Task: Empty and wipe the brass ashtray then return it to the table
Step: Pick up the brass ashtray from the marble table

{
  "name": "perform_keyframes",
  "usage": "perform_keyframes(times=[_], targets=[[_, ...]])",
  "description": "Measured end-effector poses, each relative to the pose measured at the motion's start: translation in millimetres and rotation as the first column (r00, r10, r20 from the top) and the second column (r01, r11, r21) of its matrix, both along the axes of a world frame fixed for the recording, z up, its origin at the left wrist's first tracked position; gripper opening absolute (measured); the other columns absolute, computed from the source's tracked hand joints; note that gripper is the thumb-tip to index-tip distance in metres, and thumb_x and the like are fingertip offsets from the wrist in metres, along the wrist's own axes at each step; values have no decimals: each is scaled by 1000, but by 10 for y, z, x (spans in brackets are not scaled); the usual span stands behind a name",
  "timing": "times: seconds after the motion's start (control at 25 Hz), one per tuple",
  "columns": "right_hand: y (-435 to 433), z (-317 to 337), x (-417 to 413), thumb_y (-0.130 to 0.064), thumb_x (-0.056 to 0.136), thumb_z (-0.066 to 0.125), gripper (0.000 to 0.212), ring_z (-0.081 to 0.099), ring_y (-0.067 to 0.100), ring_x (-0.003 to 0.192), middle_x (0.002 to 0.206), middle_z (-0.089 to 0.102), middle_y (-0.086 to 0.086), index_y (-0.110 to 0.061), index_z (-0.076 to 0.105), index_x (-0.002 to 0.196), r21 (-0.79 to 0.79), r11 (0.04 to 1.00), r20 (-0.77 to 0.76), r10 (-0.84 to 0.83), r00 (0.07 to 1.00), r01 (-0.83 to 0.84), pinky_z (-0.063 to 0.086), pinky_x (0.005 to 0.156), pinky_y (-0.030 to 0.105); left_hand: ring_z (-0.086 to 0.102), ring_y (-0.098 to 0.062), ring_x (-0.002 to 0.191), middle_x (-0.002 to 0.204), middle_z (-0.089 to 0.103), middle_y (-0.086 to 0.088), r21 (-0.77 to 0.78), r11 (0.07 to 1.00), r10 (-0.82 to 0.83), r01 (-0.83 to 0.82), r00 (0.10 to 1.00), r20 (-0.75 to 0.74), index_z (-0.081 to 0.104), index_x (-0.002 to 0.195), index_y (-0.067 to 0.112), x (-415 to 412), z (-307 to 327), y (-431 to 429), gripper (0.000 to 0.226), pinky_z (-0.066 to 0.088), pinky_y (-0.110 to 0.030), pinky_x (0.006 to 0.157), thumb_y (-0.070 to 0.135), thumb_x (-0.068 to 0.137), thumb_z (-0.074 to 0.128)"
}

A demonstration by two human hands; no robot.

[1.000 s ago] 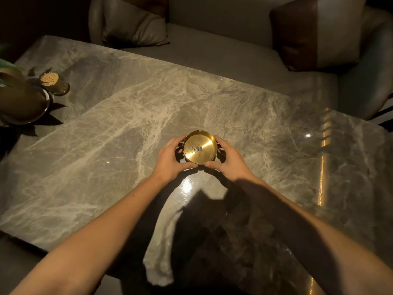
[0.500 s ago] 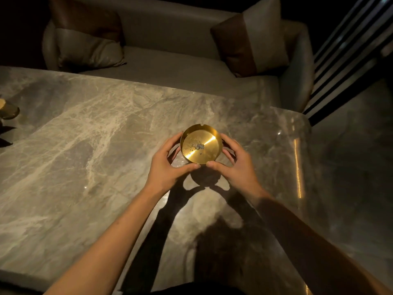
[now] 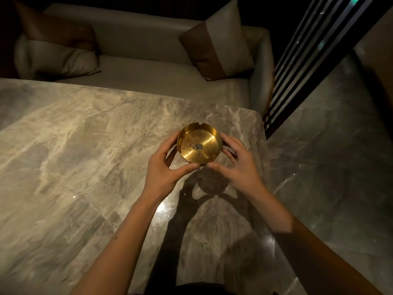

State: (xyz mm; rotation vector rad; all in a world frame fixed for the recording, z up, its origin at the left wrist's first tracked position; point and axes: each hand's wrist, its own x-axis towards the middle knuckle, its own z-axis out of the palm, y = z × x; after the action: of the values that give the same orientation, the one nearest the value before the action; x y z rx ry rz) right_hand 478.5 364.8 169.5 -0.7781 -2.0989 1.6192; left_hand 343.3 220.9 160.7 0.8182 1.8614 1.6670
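A round brass ashtray [image 3: 198,143] with a small heap of grey ash in its middle hangs above the marble table [image 3: 85,167], near the table's right end. Its shadow falls on the marble below it. My left hand [image 3: 163,169] grips its left side, thumb under the near rim. My right hand [image 3: 238,165] grips its right side in the same way. Both hands hold it level, open side up.
A grey sofa [image 3: 148,79] runs along the table's far edge with a cushion [image 3: 61,58] at its left and another cushion [image 3: 221,45] at its right. A dark slatted screen [image 3: 314,60] stands at the right, above a polished stone floor [image 3: 329,156].
Both hands have lifted the ashtray off the marble and carried it toward the table's right end. The view has swung right, and the items at the table's left have left the frame.
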Motion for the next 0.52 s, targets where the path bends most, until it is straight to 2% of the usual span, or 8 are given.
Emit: perform_keyframes(times=[0.12,0.2,0.32,0.52], targets=[[59,47,43,-9,66,85,85,46,-17,119,132,48,-11,-17,44,140,-6,1000,-24,-25,999,25,36,102,7,52,2,127,135,57,13,4,1000,12,-12,1000,-4,51,136,23,60,83,56,87,43,-20,107,23,58,88],[68,83,38,-9,66,85,84,46,-17,118,132,48,-12,-16,45,140,6,999,-31,-44,999,44,37,101,6,52,0,128,137,57,9,-1,1000,9,-9,1000,-22,51,137,22,27,120,65,88,43,-23,108,25,58,89],[46,133,-17,-10,67,85,83,47,-8,122,136,49,-8,-18,46,139,38,997,-22,-73,997,74,38,103,10,53,0,127,135,58,7,11,1000,-12,12,999,-50,53,134,26,-91,144,88,84,44,-21,107,27,58,88],[-51,164,-139,-13,66,86,83,50,5,127,137,51,-4,-17,47,139,114,984,20,-137,990,134,41,108,21,54,-6,127,135,58,4,36,996,-83,84,996,-38,54,135,21,-300,26,108,82,44,-21,106,24,60,89]])
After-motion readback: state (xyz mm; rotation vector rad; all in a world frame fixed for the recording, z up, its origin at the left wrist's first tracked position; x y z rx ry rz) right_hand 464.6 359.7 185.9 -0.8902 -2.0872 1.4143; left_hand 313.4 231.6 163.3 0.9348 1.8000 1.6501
